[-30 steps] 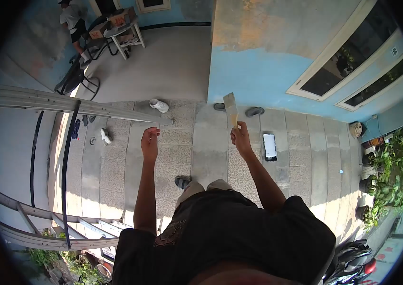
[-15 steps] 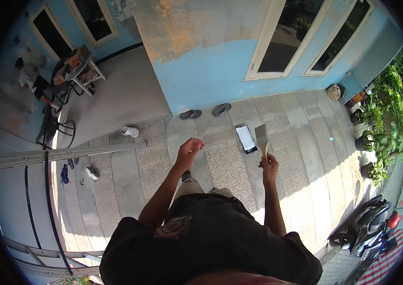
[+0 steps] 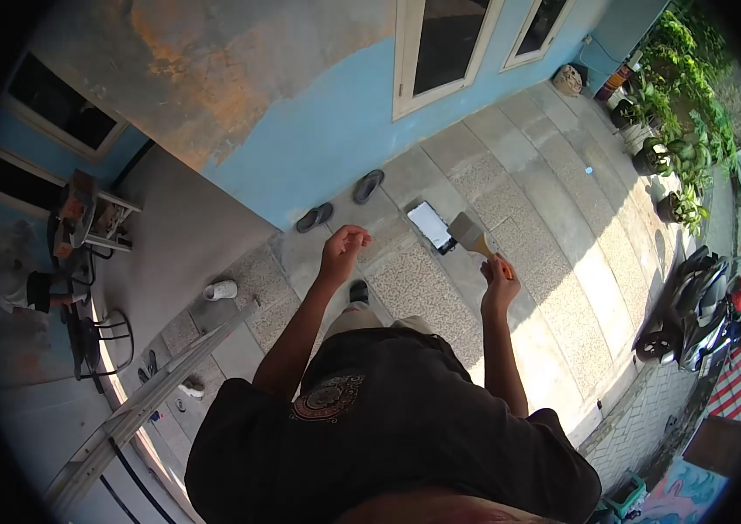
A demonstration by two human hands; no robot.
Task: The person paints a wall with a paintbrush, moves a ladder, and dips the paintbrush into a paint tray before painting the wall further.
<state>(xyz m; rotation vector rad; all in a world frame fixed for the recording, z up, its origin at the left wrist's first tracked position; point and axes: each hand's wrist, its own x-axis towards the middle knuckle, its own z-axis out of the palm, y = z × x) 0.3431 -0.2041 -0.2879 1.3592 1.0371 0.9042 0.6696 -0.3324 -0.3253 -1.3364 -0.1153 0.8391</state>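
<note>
My right hand (image 3: 500, 284) grips the handle of a wide flat paintbrush (image 3: 468, 232). Its broad greyish head points up and to the left, close by a black-rimmed paint tray (image 3: 431, 225) with white inside that lies on the paving. In this view the brush head overlaps the tray's right edge; whether they touch I cannot tell. My left hand (image 3: 344, 253) is raised in front of my body, nothing visible in it, fingers loosely bent and apart from the thumb.
Ahead stands a blue wall (image 3: 318, 131) with peeling patches; dark sandals (image 3: 369, 186) lie at its foot. A metal ladder (image 3: 148, 397) slants at left, near a white shoe (image 3: 220, 290). Another person (image 3: 25, 288) bends beside chairs. Potted plants (image 3: 654, 157) and a motorbike (image 3: 694, 310) stand right.
My view has turned, so wall and paving appear tilted. The paintbrush has swung from nearly upright to leaning left, its head now overlapping the tray. My left hand stays raised.
</note>
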